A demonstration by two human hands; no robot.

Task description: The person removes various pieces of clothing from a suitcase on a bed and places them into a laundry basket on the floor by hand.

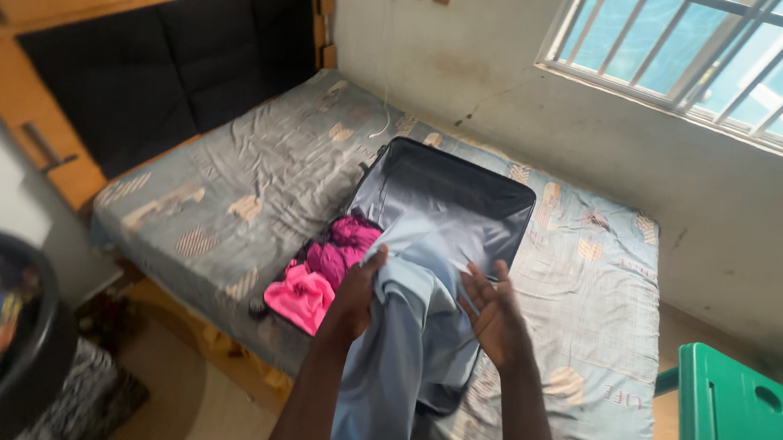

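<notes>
Over suitcase (449, 206): left hand (357, 292) grips blue garment (404, 344); right hand (495, 312) open.

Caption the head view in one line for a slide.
Left hand grips a light blue garment over an open suitcase on the bed; right hand open beside it.

I see no packages, labels, signs or screens anywhere in my view, from the upper left of the frame to the lower right.
</notes>
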